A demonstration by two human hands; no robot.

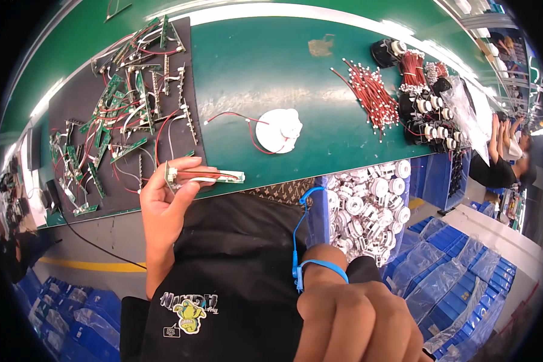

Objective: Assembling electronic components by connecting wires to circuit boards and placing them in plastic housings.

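Observation:
My left hand [172, 199] is closed on a small green circuit board [230, 177] with a red wire along it, held at the table's near edge. Beyond it a round white plastic part [279, 130] rests on the green table, a red and black wire running out to its left. My right hand [359, 320] is bent at the knuckles low in the picture, back of the hand up, with a blue wrist strap [323, 265] around the wrist. Its fingers press together, and the lower edge cuts off their tips. Whatever they may hold is hidden.
Several wired circuit boards [111, 120] lie on a dark mat at the left. At the right are loose red wires [371, 93], wire bundles [412, 69] and black-and-white round parts [425, 130]. A blue bin [320, 220] of white parts stands against the table's near edge.

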